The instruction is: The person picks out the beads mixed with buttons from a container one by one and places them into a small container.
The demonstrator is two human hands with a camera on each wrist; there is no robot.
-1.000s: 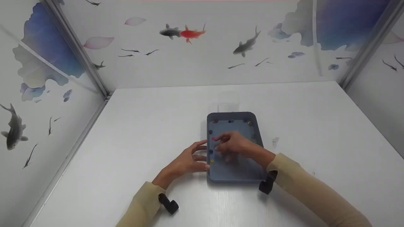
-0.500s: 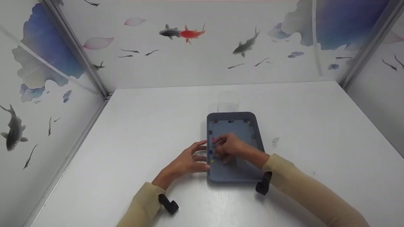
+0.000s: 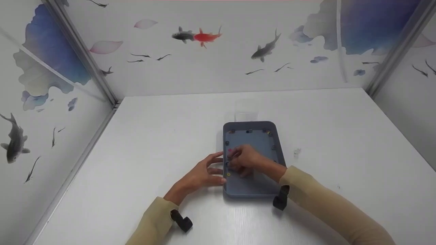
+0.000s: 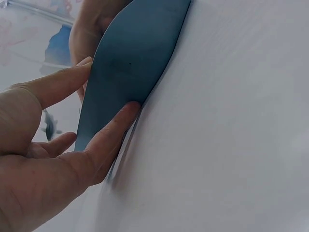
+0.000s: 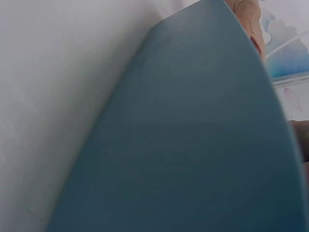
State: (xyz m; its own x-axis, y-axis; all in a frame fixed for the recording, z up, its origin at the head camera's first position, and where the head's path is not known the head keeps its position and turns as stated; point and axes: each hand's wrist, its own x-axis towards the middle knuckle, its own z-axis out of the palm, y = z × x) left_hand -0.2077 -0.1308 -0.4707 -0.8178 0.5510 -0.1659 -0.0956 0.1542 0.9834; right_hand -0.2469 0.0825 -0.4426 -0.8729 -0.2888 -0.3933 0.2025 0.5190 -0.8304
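Observation:
A grey-blue rectangular tray [image 3: 252, 195] lies on the white table, with several small coloured beads along its inner edges. My left hand [image 3: 201, 173] touches the tray's left side with spread, fairly straight fingers; in the left wrist view its fingertips rest against the outer wall [image 4: 130, 63]. My right hand [image 3: 247, 159] is inside the tray, fingers bent, fingertips by the left wall at a dark blue bead [image 3: 227, 164]; whether they pinch it I cannot tell. A pink bead [image 3: 230, 150] lies just beyond those fingers, a yellow bead [image 3: 228, 174] nearer. The tray wall [image 5: 193, 125] hides the right fingers in the right wrist view.
Behind the tray stands a clear container [image 3: 246, 110]. A small clear crumpled-looking piece [image 3: 297, 153] lies on the table [image 3: 163, 136] right of the tray. Printed wall panels [image 3: 211, 68] enclose the back and sides.
My right hand has moved left inside the tray, its fingertips coming over the dark blue bead by the left wall. The left hand and tray have stayed in place.

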